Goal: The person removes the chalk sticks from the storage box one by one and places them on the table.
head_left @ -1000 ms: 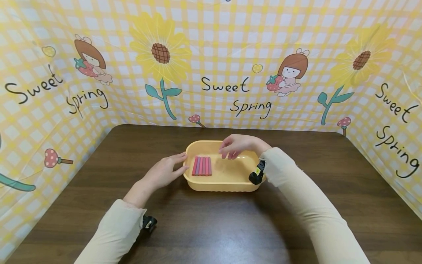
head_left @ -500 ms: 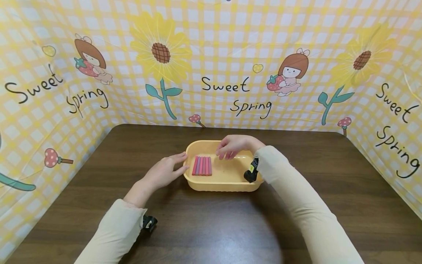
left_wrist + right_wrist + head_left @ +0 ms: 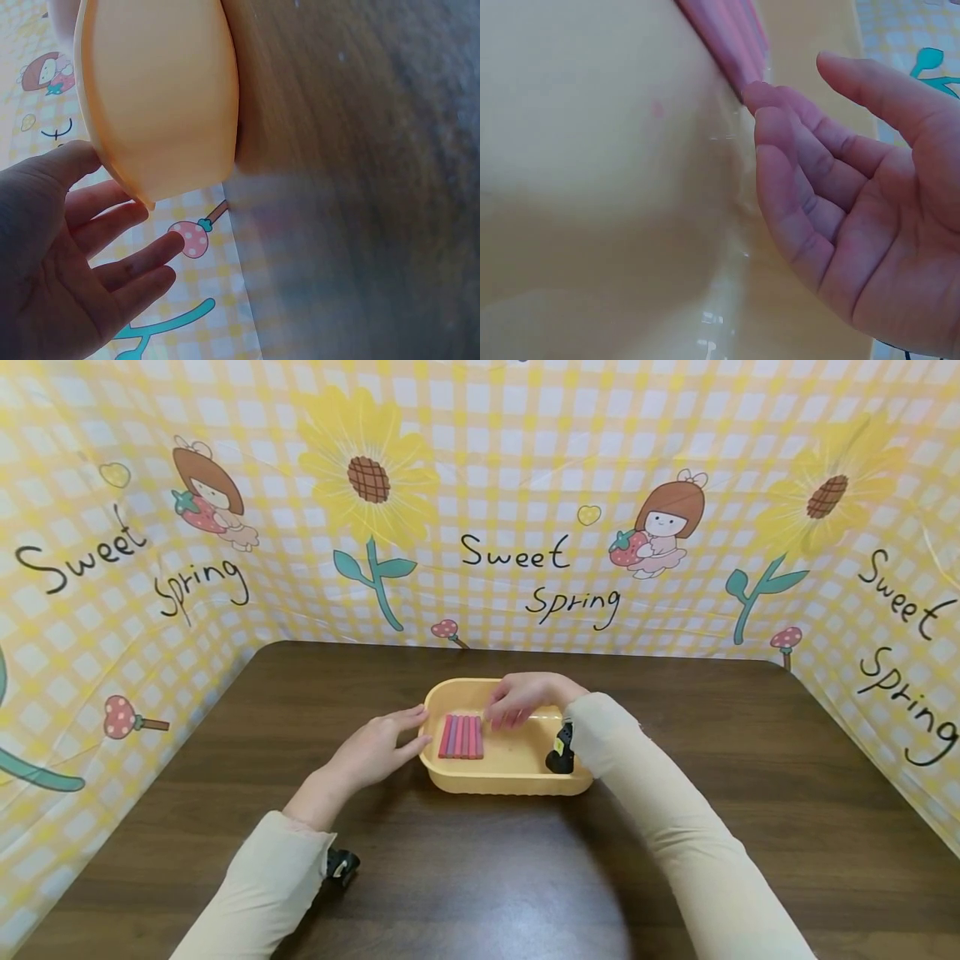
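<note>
Several pink, red and purple sticks point(image 3: 461, 737) lie side by side in a flat row, at the left end of a yellow plastic tub point(image 3: 510, 783). Reaching over the tub's far side, my right hand point(image 3: 522, 697) has its fingers gently bent and nothing between them and the thumb. In the right wrist view its fingertips are right at the end of the sticks point(image 3: 731, 41). My left hand point(image 3: 378, 745) rests its thumb and fingertips against the tub's left rim. The left wrist view has these fingers spread at the tub's corner point(image 3: 150, 201).
The tub stands on a dark wooden table point(image 3: 450, 868). A yellow checked cloth point(image 3: 495, 460) with printed flowers rises behind the table and along both sides. Each wrist carries a small black camera, one of them the right wrist camera point(image 3: 559, 752) low over the tub.
My right hand has moved left and a little down inside the tub, closer to the sticks. My left hand and the sticks have stayed where they were.
</note>
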A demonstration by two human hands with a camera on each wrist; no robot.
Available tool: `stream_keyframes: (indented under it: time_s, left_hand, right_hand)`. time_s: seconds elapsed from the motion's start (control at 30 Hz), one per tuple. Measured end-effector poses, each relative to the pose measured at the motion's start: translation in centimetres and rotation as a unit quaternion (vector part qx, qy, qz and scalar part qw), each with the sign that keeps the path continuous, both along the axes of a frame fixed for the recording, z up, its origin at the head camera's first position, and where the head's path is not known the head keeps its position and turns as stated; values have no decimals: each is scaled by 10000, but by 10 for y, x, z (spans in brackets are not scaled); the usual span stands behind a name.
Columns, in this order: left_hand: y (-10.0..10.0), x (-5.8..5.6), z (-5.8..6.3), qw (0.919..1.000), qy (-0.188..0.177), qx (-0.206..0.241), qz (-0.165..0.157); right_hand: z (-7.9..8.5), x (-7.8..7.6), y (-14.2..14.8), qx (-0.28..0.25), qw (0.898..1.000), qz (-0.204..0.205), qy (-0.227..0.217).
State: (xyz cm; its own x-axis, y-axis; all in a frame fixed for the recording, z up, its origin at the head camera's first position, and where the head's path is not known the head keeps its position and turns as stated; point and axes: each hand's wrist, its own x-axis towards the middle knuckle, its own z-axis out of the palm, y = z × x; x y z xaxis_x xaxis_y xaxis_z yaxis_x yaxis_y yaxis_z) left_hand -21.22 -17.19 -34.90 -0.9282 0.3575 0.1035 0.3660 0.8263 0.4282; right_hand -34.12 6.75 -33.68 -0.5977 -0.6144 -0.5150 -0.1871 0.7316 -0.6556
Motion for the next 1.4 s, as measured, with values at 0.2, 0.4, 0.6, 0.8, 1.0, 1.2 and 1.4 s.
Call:
stream_keyframes:
  time_s: [0.2,0.4,0.6,0.8,1.0,1.2,1.4]
  left_hand:
    - [1,1,1,10000,14,8,-16]
    - [2,0,1,10000,8,7,3]
    - [2,0,2,10000,26,-23,-16]
    - [1,0,3,10000,68,-40,-32]
    - [0,0,1,10000,78,-37,-32]
    - [0,1,0,10000,76,-52,-19]
    - [0,1,-1,9999,93,-57,-27]
  right_hand:
    - [-9,0,-5,17,9997,96,-204]
    - [-14,0,-9,21,9991,-63,-430]
    - [-12,2,-13,198,9989,-184,-373]
    - [-11,5,-18,381,9989,-192,-173]
    - [-14,7,-22,443,9987,-246,-40]
    - [-16,8,-23,496,9986,-197,59]
    - [-16,6,-22,502,9987,-114,-52]
